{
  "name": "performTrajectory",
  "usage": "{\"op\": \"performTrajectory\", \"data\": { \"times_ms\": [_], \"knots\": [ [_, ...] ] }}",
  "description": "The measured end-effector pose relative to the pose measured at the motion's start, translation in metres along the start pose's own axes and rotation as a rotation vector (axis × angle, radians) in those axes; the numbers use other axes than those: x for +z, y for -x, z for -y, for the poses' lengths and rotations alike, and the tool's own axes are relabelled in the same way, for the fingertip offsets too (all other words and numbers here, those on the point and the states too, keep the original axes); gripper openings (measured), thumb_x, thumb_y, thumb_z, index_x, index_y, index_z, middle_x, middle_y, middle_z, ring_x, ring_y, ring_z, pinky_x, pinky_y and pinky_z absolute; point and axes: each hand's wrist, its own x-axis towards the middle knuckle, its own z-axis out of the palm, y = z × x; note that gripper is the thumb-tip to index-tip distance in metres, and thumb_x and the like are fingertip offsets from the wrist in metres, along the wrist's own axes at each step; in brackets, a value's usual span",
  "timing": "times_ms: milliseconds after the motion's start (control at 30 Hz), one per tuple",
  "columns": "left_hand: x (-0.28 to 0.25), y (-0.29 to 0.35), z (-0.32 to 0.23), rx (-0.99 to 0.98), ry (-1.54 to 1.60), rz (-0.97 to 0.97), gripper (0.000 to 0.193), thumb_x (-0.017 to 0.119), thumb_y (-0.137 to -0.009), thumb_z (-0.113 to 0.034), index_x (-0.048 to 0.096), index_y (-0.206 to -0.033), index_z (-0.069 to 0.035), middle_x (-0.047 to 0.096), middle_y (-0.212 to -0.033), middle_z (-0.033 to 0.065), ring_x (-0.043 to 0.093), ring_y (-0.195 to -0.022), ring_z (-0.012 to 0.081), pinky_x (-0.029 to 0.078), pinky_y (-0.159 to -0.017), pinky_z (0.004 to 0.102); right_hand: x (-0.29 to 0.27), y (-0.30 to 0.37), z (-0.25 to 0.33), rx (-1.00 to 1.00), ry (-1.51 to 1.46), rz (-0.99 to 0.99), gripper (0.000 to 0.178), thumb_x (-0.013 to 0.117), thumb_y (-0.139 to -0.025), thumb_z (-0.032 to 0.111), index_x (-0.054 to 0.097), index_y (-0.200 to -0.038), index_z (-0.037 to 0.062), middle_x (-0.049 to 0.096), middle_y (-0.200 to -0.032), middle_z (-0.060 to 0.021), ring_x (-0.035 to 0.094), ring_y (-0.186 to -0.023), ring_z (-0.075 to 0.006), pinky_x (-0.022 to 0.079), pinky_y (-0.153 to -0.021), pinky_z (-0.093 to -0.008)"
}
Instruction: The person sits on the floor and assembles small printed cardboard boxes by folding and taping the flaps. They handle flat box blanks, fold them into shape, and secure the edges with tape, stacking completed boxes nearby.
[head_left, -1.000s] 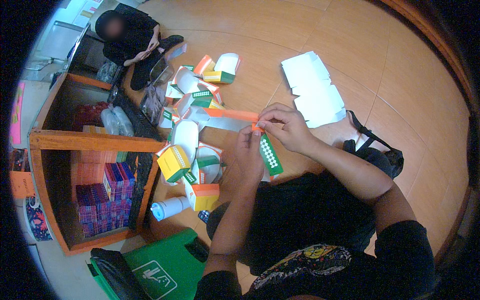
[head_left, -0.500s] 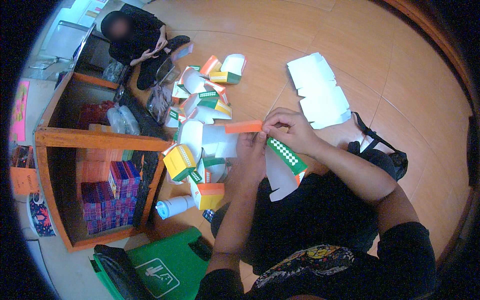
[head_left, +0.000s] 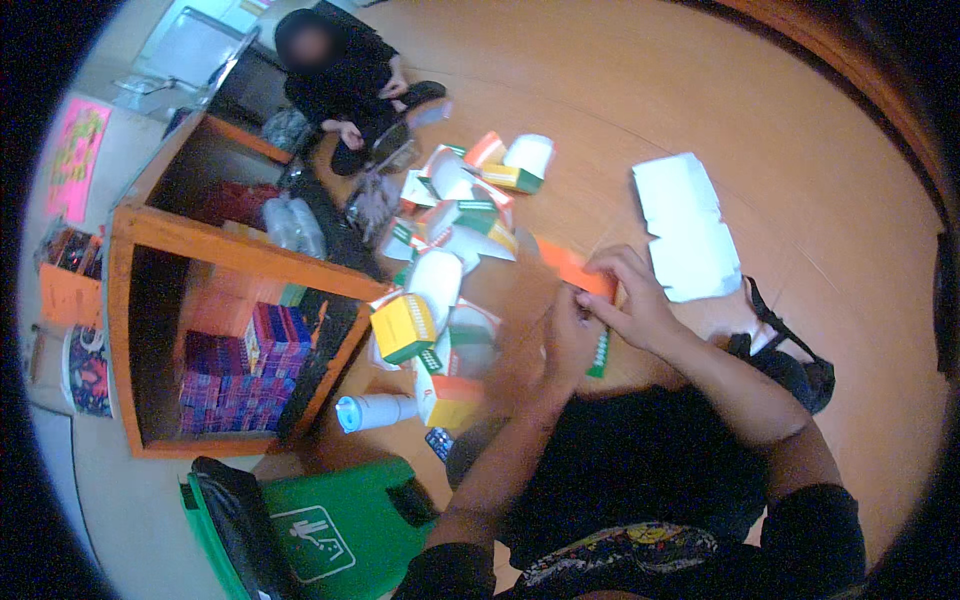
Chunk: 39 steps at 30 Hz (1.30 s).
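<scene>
With both hands, left (head_left: 568, 335) and right (head_left: 628, 305), pinched shut on the flat orange-and-green carton (head_left: 580, 275) near the lap, could crease or tear if folded off the score lines.

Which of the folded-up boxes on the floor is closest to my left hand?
The yellow and orange box just left of your left hand; the yellow and green box sits farther left.

boxes (head_left: 455, 215) lie at eleven o'clock of the hands (head_left: 600, 315), shelf (head_left: 215, 330) at nine, bin (head_left: 320, 525) at seven, sheet (head_left: 690, 225) at one.
</scene>
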Motion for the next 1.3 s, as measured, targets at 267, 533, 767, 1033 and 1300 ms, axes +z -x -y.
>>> {"op": "performTrajectory", "data": {
  "times_ms": [267,533,767,1033,1300],
  "knots": [
    [0.049,-0.028,0.076,0.257,1.125,-0.206,0.029,0.056,-0.093,-0.014,0.041,-0.115,-0.002,0.052,-0.112,0.0107,0.057,-0.106,0.0235,0.052,-0.087,0.0376,0.001,0.004,-0.011,0.028,0.050,0.076,0.010,0.066,-0.079,0.002,0.067,-0.089,0.0031,0.063,-0.086,-0.0113,0.065,-0.078,-0.0260,0.052,-0.068,-0.0330],
    [0.016,-0.032,0.079,0.128,1.075,-0.236,0.020,0.053,-0.095,-0.015,0.049,-0.107,0.001,0.053,-0.099,0.0122,0.061,-0.094,0.0263,0.060,-0.078,0.0399,0.002,0.008,-0.013,-0.121,0.136,0.104,0.013,0.071,-0.077,0.004,0.068,-0.090,0.0045,0.063,-0.085,-0.0096,0.065,-0.078,-0.0265,0.053,-0.064,-0.0330],
    [0.019,-0.034,0.080,0.227,0.754,-0.285,0.013,0.062,-0.090,-0.007,0.058,-0.098,0.002,0.062,-0.089,0.0089,0.064,-0.079,0.0192,0.056,-0.073,0.0303,0.006,0.005,-0.015,0.219,-0.065,-0.036,0.010,0.064,-0.087,0.011,0.064,-0.090,0.0011,0.059,-0.083,-0.0133,0.062,-0.076,-0.0243,0.050,-0.066,-0.0331],
    [0.019,-0.006,0.045,-0.006,0.665,-0.298,0.009,0.067,-0.085,-0.002,0.061,-0.092,0.002,0.063,-0.080,0.0023,0.060,-0.073,0.0092,0.049,-0.067,0.0226,0.010,0.008,-0.017,0.157,-0.138,-0.046,0.012,0.062,-0.089,0.010,0.061,-0.092,-0.0014,0.060,-0.087,-0.0124,0.061,-0.081,-0.0225,0.048,-0.074,-0.0325],
    [0.026,-0.018,0.065,0.039,0.483,-0.421,0.013,0.066,-0.088,-0.011,0.061,-0.092,0.000,0.067,-0.083,0.0093,0.064,-0.075,0.0149,0.053,-0.064,0.0285,0.001,0.006,-0.020,0.164,-0.220,0.018,0.011,0.057,-0.091,0.009,0.059,-0.095,-0.0012,0.055,-0.090,-0.0119,0.056,-0.083,-0.0199,0.045,-0.073,-0.0290]
  ]
}}
